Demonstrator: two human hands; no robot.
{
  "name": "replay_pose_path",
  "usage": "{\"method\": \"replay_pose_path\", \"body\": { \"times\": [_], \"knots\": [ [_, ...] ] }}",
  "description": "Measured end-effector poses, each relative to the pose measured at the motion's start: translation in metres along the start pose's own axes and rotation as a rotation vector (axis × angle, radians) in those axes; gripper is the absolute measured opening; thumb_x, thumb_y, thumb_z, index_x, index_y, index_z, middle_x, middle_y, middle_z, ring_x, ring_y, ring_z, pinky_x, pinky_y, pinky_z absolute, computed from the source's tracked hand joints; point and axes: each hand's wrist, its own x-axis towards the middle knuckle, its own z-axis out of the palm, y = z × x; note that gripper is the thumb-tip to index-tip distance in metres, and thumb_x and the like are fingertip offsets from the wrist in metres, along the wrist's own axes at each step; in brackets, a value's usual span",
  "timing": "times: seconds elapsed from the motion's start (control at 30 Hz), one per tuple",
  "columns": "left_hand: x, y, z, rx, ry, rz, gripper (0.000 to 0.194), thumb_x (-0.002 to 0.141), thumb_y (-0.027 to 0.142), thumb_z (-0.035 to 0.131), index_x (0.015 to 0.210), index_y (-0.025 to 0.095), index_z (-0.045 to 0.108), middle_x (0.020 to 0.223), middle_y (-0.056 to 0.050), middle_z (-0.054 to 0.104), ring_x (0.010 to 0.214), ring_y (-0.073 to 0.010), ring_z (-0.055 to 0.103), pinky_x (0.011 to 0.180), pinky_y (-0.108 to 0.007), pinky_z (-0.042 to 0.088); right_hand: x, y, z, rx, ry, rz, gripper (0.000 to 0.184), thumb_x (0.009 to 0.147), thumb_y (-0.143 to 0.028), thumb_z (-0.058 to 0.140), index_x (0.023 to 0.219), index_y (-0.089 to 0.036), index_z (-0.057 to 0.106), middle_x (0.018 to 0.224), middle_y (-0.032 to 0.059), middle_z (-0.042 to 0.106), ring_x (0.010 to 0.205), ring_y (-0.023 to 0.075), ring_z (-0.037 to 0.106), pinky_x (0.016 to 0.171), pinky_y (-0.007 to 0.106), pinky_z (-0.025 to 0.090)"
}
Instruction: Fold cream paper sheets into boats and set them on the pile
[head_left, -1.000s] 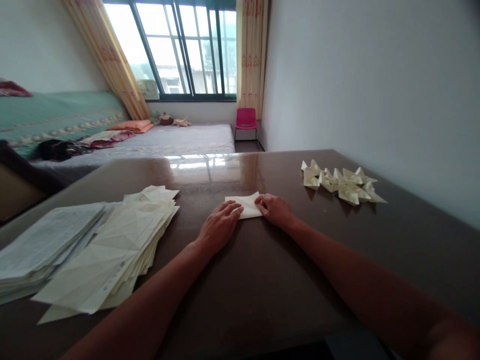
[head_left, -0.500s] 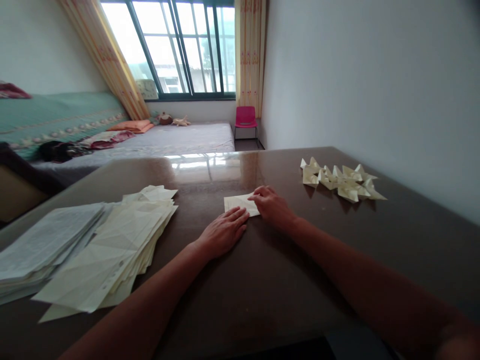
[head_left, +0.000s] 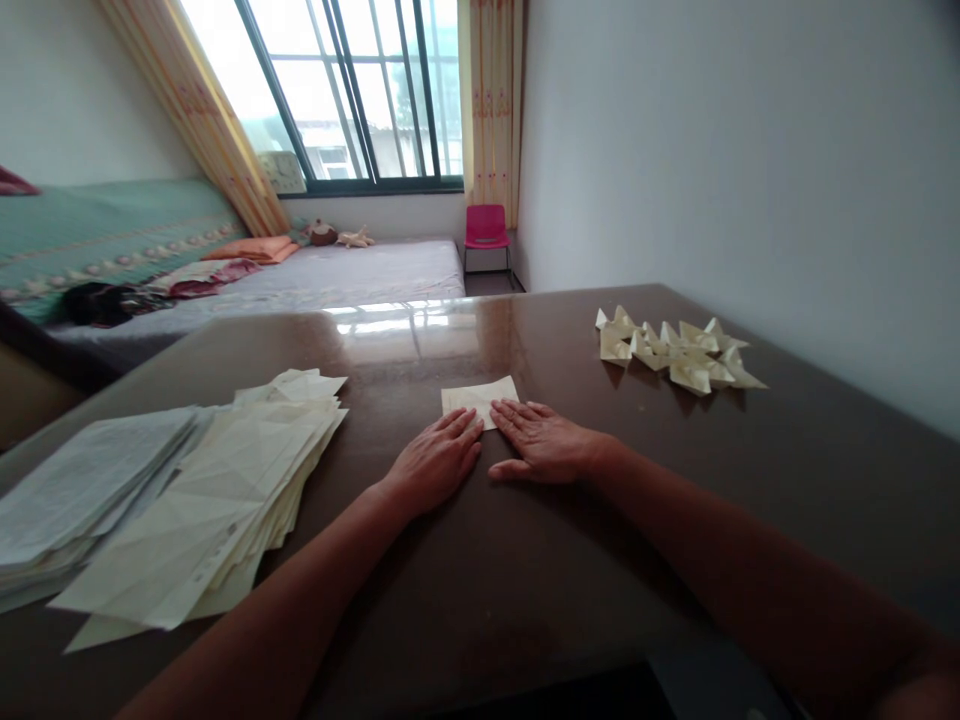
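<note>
Head view: on the small paper (head_left: 480, 392), the right hand (head_left: 546, 446) has opened from pinching; flat left hand (head_left: 429, 462) seems also pressing.

I'm in a home, in what looks like a bedroom: a wide bed (head_left: 360, 268) with orange pillows (head_left: 251, 248) and soft toys (head_left: 322, 232), flowered curtains (head_left: 493, 110) beside the window (head_left: 360, 90), and a pink chair (head_left: 486, 228) beyond my glossy brown counter (head_left: 405, 620).
</note>
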Motion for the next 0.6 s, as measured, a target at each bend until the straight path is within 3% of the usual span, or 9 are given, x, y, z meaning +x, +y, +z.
{"method": "replay_pose_path", "body": {
  "times": [0.2,0.4,0.5,0.6],
  "knots": [
    [-0.001,-0.006,0.001,0.006,0.05,-0.062,0.039,0.095,0.036,0.039,0.127,0.02,0.056,0.136,-0.009,0.053,0.129,-0.0235,0.046,0.107,-0.04,0.04,0.005,0.019,-0.001,-0.092,0.113,0.128,0.08,0.087,-0.067,0.033,0.146,-0.013,0.031,0.152,0.0162,0.026,0.141,0.0288,0.022,0.112,0.047,0.02],
    [0.001,-0.017,0.003,-0.029,0.086,-0.081,0.034,0.096,0.032,0.038,0.119,0.025,0.063,0.127,-0.003,0.061,0.12,-0.0197,0.054,0.104,-0.037,0.044,0.01,0.026,-0.014,-0.245,0.236,-0.016,0.048,0.091,-0.05,0.045,0.119,-0.015,0.061,0.124,0.0172,0.061,0.117,0.0273,0.054,0.102,0.04,0.033],
    [0.001,-0.018,0.002,0.007,0.095,-0.066,0.034,0.096,0.032,0.037,0.118,0.026,0.063,0.126,-0.002,0.062,0.119,-0.0194,0.055,0.103,-0.037,0.045,0.008,0.025,-0.02,-0.24,0.231,-0.039,0.034,0.091,-0.039,0.049,0.112,-0.017,0.064,0.113,0.0144,0.067,0.109,0.0247,0.06,0.095,0.035,0.038],
    [0.001,-0.017,0.001,0.036,0.09,-0.07,0.035,0.097,0.031,0.036,0.119,0.024,0.063,0.125,-0.004,0.063,0.118,-0.0207,0.056,0.1,-0.038,0.047,0.006,0.024,-0.021,-0.216,0.239,-0.042,0.032,0.088,-0.026,0.05,0.117,-0.018,0.062,0.115,0.0124,0.066,0.107,0.0235,0.061,0.092,0.032,0.041]
  ]
}}
